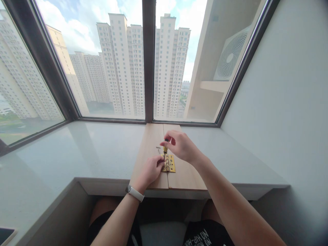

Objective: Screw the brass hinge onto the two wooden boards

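Note:
A yellow-and-black screwdriver (165, 149) stands nearly upright, its handle top pinched in the fingers of my right hand (179, 145). Its shaft points down to the left leaf of a brass hinge (172, 164). That hinge lies across the seam between two light wooden boards (151, 140). Beside the screwdriver tip, my left hand (153, 169) has thumb and fingers closed together over the hinge's left leaf; what they pinch is hidden. Small loose screws (158, 147) lie on the left board, just behind the hinge.
The boards lie on a white window sill (107, 150) and reach its front edge. Dark-framed windows (149, 68) rise behind, and a white wall (287, 102) stands to the right. A dark flat device (6, 235) lies at the lower left corner.

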A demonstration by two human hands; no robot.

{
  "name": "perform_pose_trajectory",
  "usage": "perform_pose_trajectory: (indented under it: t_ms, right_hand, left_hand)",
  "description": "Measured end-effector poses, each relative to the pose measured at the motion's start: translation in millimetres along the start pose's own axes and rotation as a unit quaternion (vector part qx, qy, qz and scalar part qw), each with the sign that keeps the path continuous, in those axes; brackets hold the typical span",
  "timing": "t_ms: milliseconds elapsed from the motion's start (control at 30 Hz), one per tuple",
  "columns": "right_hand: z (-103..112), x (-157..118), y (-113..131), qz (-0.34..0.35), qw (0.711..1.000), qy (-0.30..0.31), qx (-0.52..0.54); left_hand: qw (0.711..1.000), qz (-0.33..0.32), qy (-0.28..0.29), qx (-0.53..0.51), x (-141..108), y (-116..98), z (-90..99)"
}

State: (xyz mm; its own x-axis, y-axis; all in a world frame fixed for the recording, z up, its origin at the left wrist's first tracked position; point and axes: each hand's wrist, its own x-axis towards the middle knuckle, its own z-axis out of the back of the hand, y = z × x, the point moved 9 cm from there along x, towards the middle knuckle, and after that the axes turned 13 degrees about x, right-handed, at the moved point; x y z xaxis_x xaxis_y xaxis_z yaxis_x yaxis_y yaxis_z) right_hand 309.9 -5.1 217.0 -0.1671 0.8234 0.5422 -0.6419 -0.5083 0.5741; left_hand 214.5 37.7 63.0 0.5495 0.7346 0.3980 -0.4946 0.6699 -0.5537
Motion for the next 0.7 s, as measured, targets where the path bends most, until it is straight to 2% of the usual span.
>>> perform_pose_trajectory:
  t_ms: [333, 600, 700]
  right_hand:
    - [-2, -5, 12, 0.009, 0.997, 0.053, 0.058]
    - [0, -2, 1, -0.008, 1.0, 0.011, 0.011]
    - [-1, -2, 5, 0.005, 0.999, 0.025, 0.021]
  left_hand:
    - [1.0, 0.003, 0.002, 0.001, 0, 2, -0.8]
    - [1.0, 0.005, 0.002, -0.003, 0, 4, -2.8]
    - [1.0, 0.006, 0.006, -0.008, 0, 6, -3.6]
